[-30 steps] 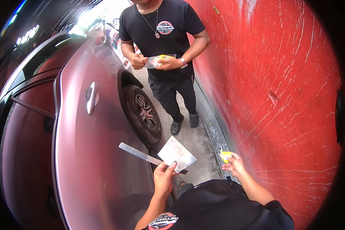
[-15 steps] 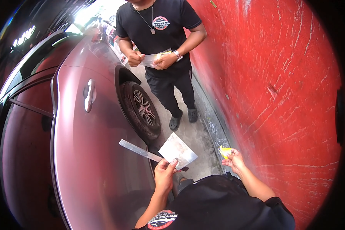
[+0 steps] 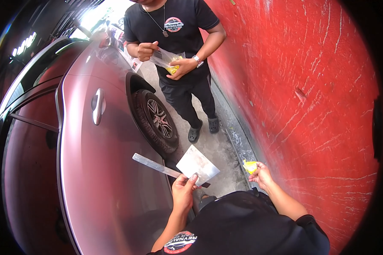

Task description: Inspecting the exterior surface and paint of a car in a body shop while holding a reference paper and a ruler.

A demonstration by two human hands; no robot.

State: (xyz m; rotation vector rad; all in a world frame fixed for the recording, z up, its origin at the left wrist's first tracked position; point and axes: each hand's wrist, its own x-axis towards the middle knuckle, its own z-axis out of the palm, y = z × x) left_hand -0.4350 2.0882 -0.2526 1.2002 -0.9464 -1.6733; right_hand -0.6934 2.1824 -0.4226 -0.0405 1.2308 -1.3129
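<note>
The person's left hand point(image 3: 184, 193) is closed in a pinch on a flat white square plate point(image 3: 198, 165) with brownish smears, the thumb pressed over its lower edge and the other fingers mostly hidden behind. The same hand also grips a long, narrow, flat grey strip point(image 3: 152, 163), which passes under the plate and juts out to the left in front of the car; a dark end shows beyond the plate's lower right edge, though whether it belongs to the strip cannot be told. The right hand point(image 3: 262, 176), well apart from the left, has thumb and fingertips drawn together on a small, bright yellow piece point(image 3: 250, 166) with a paler patch; its material is unclear. Both hands are in front of the person's black shirt point(image 3: 255, 223). Facing them stands a co-worker in a black T-shirt point(image 3: 183, 36), whose 2 hands hold a clear plastic bag point(image 3: 161, 58) with yellow contents. On the left is a glossy mauve car point(image 3: 115, 170) with a chrome door handle point(image 3: 98, 107) and a black-tyred wheel point(image 3: 159, 118) with a spoked rim. A scratched red wall point(image 3: 319, 102) rises on the right, and grey concrete ground point(image 3: 205, 127) lies between them.
</note>
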